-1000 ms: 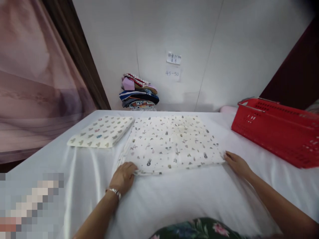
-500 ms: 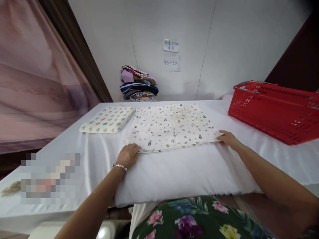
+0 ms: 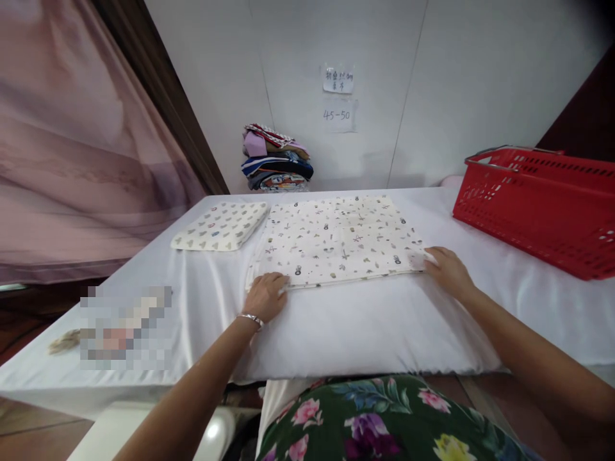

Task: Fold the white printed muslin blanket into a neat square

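A cream cloth with small printed figures lies folded flat on the white-covered table. My left hand, a bracelet on its wrist, pinches the cloth's near left corner with curled fingers. At the near right corner my right hand grips the cloth's edge, fingers closed over it. A smaller folded cloth with heart-like prints rests to the left of the large one, touched by neither hand.
A red plastic basket stands at the right of the table. A stack of folded colourful clothes sits at the back against the white wall, under two paper notes. A pink curtain hangs on the left.
The view has tilted down and pulled back, showing the table's front edge and my flowered clothing. Both hands stay at the cloth's near corners; the right hand now closes more over its corner.
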A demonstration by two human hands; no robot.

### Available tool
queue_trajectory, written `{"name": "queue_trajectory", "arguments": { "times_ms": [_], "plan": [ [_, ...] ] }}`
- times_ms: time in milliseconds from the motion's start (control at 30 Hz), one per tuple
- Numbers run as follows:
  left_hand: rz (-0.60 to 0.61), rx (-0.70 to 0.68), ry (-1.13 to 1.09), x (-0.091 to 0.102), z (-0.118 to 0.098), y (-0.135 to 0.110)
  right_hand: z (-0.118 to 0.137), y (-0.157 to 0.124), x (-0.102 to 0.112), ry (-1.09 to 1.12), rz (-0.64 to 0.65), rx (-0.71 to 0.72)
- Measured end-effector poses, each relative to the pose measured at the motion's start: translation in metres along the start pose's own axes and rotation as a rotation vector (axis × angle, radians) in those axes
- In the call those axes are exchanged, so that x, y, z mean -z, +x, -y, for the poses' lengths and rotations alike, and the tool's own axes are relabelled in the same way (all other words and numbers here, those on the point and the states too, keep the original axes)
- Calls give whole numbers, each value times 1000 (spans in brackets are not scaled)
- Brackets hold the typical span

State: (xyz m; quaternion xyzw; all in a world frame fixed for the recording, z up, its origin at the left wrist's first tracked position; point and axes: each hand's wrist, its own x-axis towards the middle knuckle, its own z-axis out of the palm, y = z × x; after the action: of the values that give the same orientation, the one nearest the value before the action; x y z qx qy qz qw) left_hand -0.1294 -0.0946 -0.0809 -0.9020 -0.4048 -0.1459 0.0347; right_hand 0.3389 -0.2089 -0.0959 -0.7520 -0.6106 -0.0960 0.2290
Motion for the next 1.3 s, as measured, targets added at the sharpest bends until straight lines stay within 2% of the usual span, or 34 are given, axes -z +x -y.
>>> {"name": "queue_trajectory", "arguments": {
  "times_ms": [100, 200, 333, 600, 833, 1000, 1300],
  "plan": [
    [-39, -102, -94, -5, -30, 18, 41, 1, -4, 212, 82, 227],
    [-30, -160, -152, -15, -61, 42, 77, 7, -14, 315, 205, 461],
    [30, -180, -169, -30, -86, 66, 100, 15, -26, 308, 230, 560],
    [14, -160, -191, -42, -91, 70, 104, 13, -40, 319, 169, 549],
    [-2, -194, -59, -43, -95, 69, 103, 9, -44, 313, 81, 540],
    [47, -199, -34, -40, -98, 68, 103, 9, -42, 280, 121, 585],
    [53, -199, -95, -39, -93, 65, 102, 9, -32, 308, 221, 588]
  ]
}}
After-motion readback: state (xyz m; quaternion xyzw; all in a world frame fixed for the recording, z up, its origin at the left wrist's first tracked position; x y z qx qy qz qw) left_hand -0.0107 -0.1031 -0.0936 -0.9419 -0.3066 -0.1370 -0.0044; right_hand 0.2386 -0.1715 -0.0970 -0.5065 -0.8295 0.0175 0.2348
